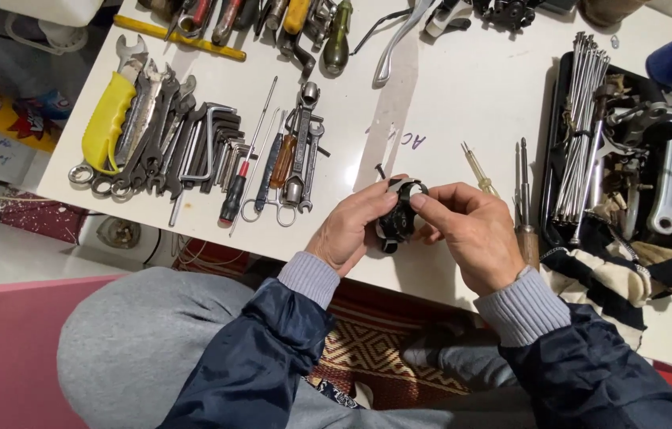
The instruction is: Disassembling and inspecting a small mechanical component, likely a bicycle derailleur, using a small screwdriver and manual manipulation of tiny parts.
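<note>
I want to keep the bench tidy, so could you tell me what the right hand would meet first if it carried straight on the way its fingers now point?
The right hand points left at the small black part it already pinches; directly beyond is the left hand. Depth is hard to judge.

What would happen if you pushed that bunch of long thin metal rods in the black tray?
The metal rods look round and loose, so they would probably roll and spread apart. Being thin and long, they may flex a little. Lying against the black tray wall, they likely stay inside.
</note>
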